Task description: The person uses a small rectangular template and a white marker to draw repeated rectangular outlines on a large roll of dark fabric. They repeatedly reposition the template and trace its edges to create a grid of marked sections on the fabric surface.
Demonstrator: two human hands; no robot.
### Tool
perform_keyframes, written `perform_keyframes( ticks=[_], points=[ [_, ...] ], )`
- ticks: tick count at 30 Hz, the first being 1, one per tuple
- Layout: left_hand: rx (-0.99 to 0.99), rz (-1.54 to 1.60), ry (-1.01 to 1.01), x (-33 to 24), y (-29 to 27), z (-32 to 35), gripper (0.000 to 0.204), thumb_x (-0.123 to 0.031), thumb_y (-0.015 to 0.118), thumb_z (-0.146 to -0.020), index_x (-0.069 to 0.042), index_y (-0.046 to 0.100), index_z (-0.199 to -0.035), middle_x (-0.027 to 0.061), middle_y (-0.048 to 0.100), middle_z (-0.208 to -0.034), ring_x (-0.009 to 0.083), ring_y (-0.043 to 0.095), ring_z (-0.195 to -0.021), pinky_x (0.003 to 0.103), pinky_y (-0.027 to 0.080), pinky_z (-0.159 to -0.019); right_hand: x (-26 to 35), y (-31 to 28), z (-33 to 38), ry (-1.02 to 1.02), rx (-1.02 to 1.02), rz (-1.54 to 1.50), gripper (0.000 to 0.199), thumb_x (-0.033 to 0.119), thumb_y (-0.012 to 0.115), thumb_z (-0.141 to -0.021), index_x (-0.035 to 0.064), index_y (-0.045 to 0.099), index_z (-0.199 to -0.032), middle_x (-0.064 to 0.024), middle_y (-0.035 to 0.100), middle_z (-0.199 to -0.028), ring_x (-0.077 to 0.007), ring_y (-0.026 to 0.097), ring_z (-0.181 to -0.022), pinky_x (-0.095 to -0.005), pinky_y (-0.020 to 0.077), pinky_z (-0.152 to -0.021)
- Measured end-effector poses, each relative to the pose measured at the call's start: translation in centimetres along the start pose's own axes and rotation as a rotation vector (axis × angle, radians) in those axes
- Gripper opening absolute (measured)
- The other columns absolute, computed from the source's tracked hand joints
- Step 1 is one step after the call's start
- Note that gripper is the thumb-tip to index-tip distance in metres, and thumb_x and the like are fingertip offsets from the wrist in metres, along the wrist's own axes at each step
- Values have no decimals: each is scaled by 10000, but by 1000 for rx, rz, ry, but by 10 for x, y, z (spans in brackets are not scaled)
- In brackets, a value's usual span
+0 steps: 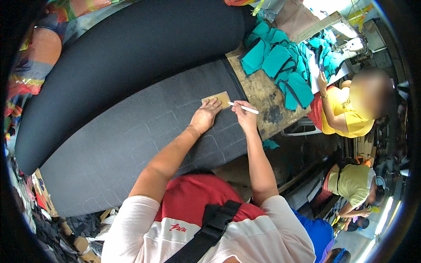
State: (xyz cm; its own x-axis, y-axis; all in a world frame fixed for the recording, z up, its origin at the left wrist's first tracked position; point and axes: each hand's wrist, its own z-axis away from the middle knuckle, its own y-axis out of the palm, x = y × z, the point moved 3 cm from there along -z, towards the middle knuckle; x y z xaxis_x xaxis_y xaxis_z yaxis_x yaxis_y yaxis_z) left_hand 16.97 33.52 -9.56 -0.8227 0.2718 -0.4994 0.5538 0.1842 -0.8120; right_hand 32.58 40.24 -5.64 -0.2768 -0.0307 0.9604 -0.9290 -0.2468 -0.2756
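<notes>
From the head view, my left hand (205, 116) lies flat with fingers spread, pressing a small tan cardboard template (218, 99) onto the dark grey fabric (131, 149) so it cannot slide. At three o'clock of the template, my right hand (244, 117) is closed around a white marking pencil (244, 108), its tip touching the template's right edge, placed to follow that edge. The fabric covers most of the table (263, 94), beside a black fabric roll (123, 57). At one o'clock, teal cut pieces (280, 65) are piled near a person in a yellow shirt (346, 114).
</notes>
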Motion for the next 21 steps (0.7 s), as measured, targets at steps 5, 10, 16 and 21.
perform_keyframes(
  ticks=[5, 10, 16, 21],
  points=[
    [13, -51, 46, -6, 4, -3, 324, -73, 538, -803, -29, 610, -1116, 102, 552, -1262, 252, 495, -1204, 401, 356, -1048, 14, 45, -29, -235, 120, 111, 150, 140, 646, -822, 8, 684, -885, -112, 687, -763, -169, 661, -682, -272, 502, -621],
    [177, -90, -46, -4, 10, -5, 329, -71, 530, -796, -34, 620, -1111, 94, 556, -1261, 237, 489, -1209, 389, 342, -1058, 8, 65, -46, -199, 301, 379, 188, 251, 666, -772, 82, 709, -840, -123, 679, -753, -257, 667, -687, -319, 517, -635],
    [68, -31, -15, -5, 11, -3, 358, -52, 499, -802, -44, 616, -1140, 83, 537, -1297, 219, 437, -1271, 389, 312, -1083, -7, 22, -72, 54, -68, 335, 151, 142, 629, -766, -6, 647, -746, -184, 641, -689, -322, 646, -661, -369, 504, -613],
    [45, -8, -10, -6, 6, -4, 342, -56, 523, -792, -40, 622, -1119, 99, 541, -1280, 244, 451, -1253, 407, 329, -1067, 5, 22, -38, -301, -133, 394, 159, 130, 649, -749, -20, 607, -719, -195, 621, -662, -366, 619, -617, -402, 485, -578]
  ],
)
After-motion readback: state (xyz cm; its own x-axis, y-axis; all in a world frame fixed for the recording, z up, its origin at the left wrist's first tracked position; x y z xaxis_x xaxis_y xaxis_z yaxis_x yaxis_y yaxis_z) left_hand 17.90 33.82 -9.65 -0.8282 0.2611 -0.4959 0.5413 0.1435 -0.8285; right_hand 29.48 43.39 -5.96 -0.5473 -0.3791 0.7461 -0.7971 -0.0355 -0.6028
